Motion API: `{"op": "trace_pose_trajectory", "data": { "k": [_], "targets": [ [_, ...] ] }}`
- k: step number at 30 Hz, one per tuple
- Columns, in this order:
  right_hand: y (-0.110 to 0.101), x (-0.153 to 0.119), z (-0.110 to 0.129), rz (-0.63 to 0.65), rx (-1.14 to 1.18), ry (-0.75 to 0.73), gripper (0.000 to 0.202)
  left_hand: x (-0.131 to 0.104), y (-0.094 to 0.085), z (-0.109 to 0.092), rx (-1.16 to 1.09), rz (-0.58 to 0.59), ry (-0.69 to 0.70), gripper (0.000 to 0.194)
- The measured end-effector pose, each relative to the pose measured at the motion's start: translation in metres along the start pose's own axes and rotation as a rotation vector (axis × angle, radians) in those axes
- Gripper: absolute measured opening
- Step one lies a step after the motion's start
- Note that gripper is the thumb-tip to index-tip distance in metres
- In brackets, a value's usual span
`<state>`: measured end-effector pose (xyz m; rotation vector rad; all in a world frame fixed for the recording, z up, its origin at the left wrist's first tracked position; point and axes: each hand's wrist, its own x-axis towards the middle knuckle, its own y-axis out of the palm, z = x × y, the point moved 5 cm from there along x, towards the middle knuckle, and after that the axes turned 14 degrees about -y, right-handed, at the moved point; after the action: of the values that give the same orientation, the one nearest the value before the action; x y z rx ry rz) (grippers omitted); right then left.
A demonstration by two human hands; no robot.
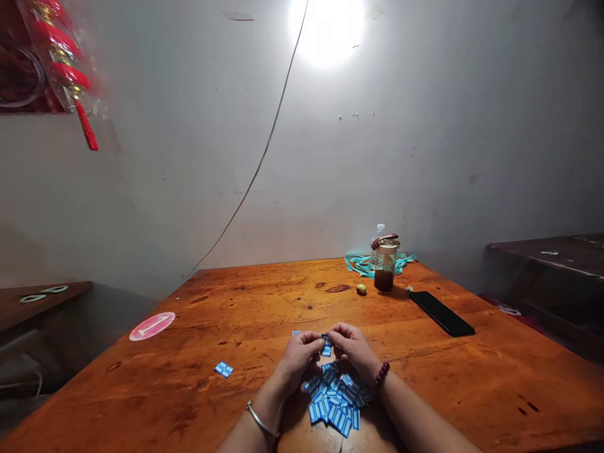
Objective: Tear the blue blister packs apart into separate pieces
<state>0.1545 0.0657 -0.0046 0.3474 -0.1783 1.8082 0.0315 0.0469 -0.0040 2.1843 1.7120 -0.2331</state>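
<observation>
Between the fingertips of both hands is a small blue-and-white striped fabric label (326, 350). My left hand (301, 355) pinches it from the left side, thumb against fingers. From the other side my right hand (353, 350) pinches its upper edge. Below the hands lies a loose, overlapping pile of similar labels (333, 397). One single label (224, 369) rests apart on the wooden table (264, 302), to the left. Just behind my left hand another striped piece (296, 332) shows, mostly hidden.
A black phone (442, 313) lies to the right. Further back stand a tumbler with dark liquid (384, 277) and a clear bottle (380, 228), beside teal ribbon (359, 264). A small yellowish object (361, 289) sits nearby. At left is a pink round disc (151, 326).
</observation>
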Motion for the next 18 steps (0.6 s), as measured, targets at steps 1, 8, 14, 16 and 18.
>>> {"op": "trace_pose_trajectory", "data": {
  "k": [1,8,14,16,18],
  "targets": [
    [-0.001,0.001,0.0,-0.019,0.029,0.008,0.03,0.001,-0.001,0.0,-0.041,-0.013,0.003,0.024],
    [0.002,-0.001,0.003,-0.014,-0.01,-0.055,0.027,0.0,0.001,-0.001,-0.066,-0.062,0.015,0.021],
    [-0.008,0.011,0.007,-0.057,-0.352,-0.038,0.013,-0.001,-0.018,-0.017,-0.056,-0.2,0.122,0.018],
    [-0.012,0.025,0.003,-0.063,-0.412,0.024,0.01,-0.003,-0.045,-0.028,-0.195,-0.322,0.192,0.022],
    [-0.013,0.04,-0.005,-0.038,-0.457,0.087,0.009,-0.006,-0.073,-0.033,-0.359,-0.466,0.207,0.02]
  ]
}}
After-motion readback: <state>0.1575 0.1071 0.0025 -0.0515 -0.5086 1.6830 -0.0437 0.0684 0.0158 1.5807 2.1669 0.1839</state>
